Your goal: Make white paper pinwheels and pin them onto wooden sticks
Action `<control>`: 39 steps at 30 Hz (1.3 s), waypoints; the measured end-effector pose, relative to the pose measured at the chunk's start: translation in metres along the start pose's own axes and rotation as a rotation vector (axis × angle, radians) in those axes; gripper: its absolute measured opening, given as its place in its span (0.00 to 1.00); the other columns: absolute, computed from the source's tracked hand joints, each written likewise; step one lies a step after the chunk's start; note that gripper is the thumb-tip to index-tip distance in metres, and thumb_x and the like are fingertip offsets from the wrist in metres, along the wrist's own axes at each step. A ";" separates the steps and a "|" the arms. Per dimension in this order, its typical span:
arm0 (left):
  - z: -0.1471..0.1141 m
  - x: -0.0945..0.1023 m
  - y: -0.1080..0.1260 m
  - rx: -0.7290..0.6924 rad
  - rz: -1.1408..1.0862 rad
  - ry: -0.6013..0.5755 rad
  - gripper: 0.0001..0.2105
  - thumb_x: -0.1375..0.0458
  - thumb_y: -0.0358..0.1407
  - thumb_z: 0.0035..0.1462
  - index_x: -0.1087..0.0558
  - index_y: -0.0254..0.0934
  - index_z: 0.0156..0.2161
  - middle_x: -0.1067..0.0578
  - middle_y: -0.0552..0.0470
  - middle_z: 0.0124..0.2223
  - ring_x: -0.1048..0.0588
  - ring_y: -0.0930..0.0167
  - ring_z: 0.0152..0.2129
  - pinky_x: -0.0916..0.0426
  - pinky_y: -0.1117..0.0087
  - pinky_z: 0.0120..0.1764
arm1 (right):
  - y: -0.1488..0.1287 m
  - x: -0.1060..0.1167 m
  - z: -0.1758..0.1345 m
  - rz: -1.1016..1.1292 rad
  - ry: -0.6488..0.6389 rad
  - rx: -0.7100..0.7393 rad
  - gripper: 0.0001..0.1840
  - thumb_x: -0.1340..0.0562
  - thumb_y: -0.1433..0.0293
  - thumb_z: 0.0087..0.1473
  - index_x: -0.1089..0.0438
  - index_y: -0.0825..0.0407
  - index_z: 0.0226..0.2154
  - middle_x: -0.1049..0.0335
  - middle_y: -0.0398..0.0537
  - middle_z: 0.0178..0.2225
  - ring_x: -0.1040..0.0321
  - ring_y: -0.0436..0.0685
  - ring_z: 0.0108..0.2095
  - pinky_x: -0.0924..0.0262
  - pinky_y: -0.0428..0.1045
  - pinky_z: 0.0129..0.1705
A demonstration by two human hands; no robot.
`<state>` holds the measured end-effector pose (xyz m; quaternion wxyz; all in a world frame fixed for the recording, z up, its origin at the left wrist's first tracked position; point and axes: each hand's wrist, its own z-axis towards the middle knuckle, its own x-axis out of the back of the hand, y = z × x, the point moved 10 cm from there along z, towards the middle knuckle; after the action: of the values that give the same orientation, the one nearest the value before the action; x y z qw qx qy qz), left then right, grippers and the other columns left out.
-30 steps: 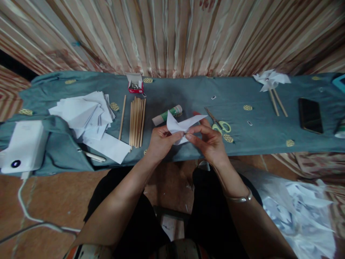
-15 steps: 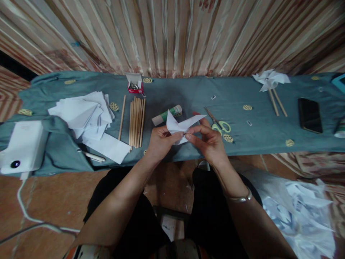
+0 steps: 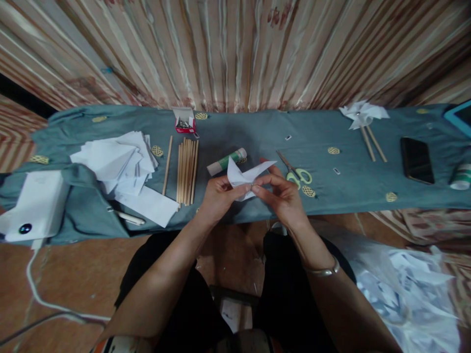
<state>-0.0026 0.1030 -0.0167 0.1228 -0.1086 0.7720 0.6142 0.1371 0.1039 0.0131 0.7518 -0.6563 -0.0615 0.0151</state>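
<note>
Between my two hands is a white paper pinwheel, its corners folded in toward the middle and two points sticking up. My left hand is closed on its left side, thumb pressed near the centre. With thumb and fingertips pinched at that centre, my right hand grips the pinwheel from the right; any small thing under the fingertips is hidden. Just beyond the paper lies a green and white glue stick. Scissors with pale green handles rest beside my right hand.
Left of my hands lie wooden sticks, a red box of metal pins, stacked white paper, a pen and a white power bank. Rightward are finished pinwheels on sticks, a phone and a plastic bag on the floor.
The whole view has shifted slightly, with the table sitting a little lower in the picture. Both hands keep hold of the pinwheel at its centre, with only slight finger movement.
</note>
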 end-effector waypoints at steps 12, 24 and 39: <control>0.001 -0.004 -0.006 0.057 -0.026 -0.048 0.14 0.28 0.38 0.33 0.20 0.34 0.28 0.20 0.51 0.28 0.26 0.72 0.24 0.32 0.70 0.33 | 0.018 -0.006 0.003 0.198 -0.063 -0.165 0.17 0.27 0.62 0.40 0.28 0.47 0.34 0.28 0.46 0.45 0.33 0.58 0.47 0.41 0.54 0.53; 0.001 -0.003 -0.009 0.057 0.000 -0.066 0.14 0.28 0.39 0.34 0.20 0.34 0.29 0.20 0.52 0.28 0.26 0.73 0.24 0.33 0.72 0.32 | 0.026 -0.010 0.000 0.261 -0.093 -0.288 0.15 0.26 0.61 0.37 0.28 0.50 0.25 0.26 0.40 0.27 0.32 0.50 0.28 0.37 0.49 0.35; 0.002 -0.001 -0.012 0.077 -0.013 -0.037 0.14 0.28 0.37 0.32 0.20 0.34 0.29 0.20 0.51 0.28 0.26 0.71 0.24 0.32 0.69 0.33 | 0.016 0.004 0.004 0.211 0.062 -0.124 0.23 0.26 0.63 0.34 0.35 0.48 0.32 0.32 0.48 0.51 0.30 0.54 0.40 0.34 0.51 0.44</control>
<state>0.0023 0.1020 -0.0283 0.1455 -0.0974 0.7919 0.5849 0.1416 0.1101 -0.0020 0.7057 -0.7044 0.0303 0.0702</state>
